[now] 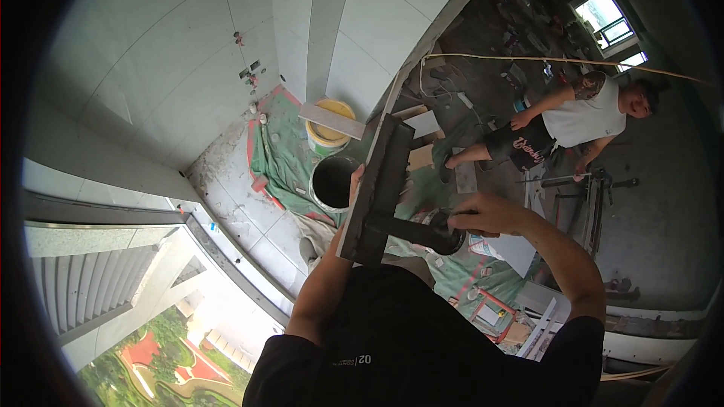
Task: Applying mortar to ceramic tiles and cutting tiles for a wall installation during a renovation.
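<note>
In front of my chest stands a long, narrow panel with a dark grey face and a thin pale edge. My left hand grips its left edge, the fingers mostly hidden behind it. A dark bar-like piece juts right from the panel's lower part and ends in a round dark piece; its exact kind is unclear. The fingers of my right hand are curled closed at that round end. Just left of the panel, a dark bucket stands on the floor, its inside black.
A yellow-rimmed bucket with a board across it stands beyond. Green sheeting covers part of the floor. Pale tiled walls rise left, above a window. Another person stands right, near a metal frame; a cable hangs across.
</note>
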Motion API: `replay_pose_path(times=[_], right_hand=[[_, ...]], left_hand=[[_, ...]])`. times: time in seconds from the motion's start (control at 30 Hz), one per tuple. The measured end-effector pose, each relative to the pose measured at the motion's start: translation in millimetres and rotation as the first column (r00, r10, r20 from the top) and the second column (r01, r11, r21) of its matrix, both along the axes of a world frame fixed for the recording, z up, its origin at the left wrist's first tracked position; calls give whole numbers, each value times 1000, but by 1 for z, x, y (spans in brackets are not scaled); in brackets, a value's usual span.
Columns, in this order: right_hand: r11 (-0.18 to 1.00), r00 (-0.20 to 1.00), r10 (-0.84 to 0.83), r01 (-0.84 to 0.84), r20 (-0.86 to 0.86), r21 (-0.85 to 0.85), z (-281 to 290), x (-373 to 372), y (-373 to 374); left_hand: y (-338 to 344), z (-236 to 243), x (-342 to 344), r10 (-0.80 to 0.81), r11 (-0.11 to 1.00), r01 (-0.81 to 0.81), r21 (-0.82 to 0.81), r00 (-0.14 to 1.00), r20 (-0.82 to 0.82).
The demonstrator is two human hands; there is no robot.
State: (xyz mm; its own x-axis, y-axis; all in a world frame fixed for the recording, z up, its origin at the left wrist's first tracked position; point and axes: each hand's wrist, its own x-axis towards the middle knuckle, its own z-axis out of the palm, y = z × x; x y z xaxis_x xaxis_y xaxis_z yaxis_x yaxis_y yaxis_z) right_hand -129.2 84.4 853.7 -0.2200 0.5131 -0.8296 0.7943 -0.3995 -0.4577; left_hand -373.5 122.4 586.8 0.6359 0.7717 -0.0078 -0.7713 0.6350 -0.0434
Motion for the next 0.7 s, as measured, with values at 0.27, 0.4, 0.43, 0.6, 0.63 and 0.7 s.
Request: replay_pose_path(times=[0.27, 0.4, 0.43, 0.6, 0.63, 0.7], right_hand=[[839, 969, -145, 229, -202, 494, -64, 23, -97], [707, 1000, -18, 14, -1, 707, -102, 29, -125], [704, 1000, -25, 14, 5, 710, -102, 33, -128], [697, 983, -174, 82, 57, 713, -76, 50, -148], [670, 974, -226, 170, -21, 723, -76, 44, -150], [607, 964, -216, 255, -153, 753, -75, 25, -148]], left_hand=[[40, -5, -4, 35, 999, -40, 30, 987, 155], [66, 0, 2, -34, 997, 17, 71, 967, 252], [72, 3, 5, 33, 998, -41, 45, 986, 163], [78, 27, 7, -10, 999, 2, 35, 976, 216], [76, 37, 10, 11, 1000, -12, 4, 974, 224], [74, 50, 12, 18, 998, -28, 47, 980, 200]])
